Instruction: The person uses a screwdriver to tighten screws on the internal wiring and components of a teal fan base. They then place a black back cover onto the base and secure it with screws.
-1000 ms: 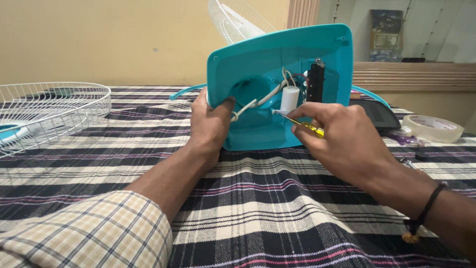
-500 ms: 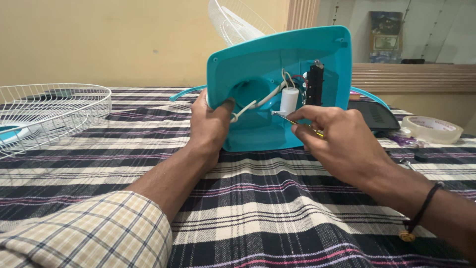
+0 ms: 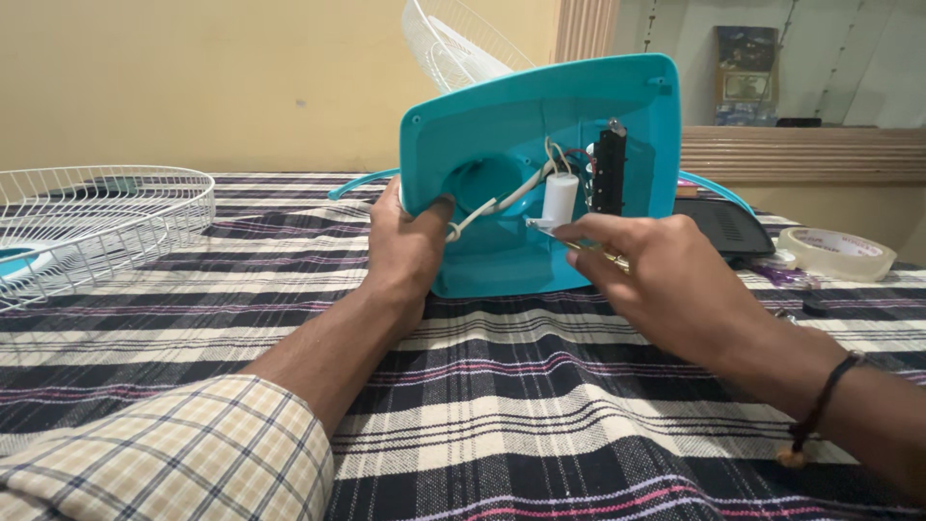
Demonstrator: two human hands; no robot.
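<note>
Biggest risk here imo: the screwdriver (image 3: 603, 255) slipping off whatever it's on and nicking the white wires (image 3: 502, 201) or the little white capacitor (image 3: 558, 199), since the tip is crammed right beside them; also the teal fan base (image 3: 540, 125) stands tipped up on the checked tablecloth (image 3: 502, 386), so a hard push could knock it over; left hand (image 3: 405, 246) is curled around the base's left edge, thumb inside the round recess; right hand (image 3: 656, 280) is closed around the screwdriver, fingers pinching near its tip.
</note>
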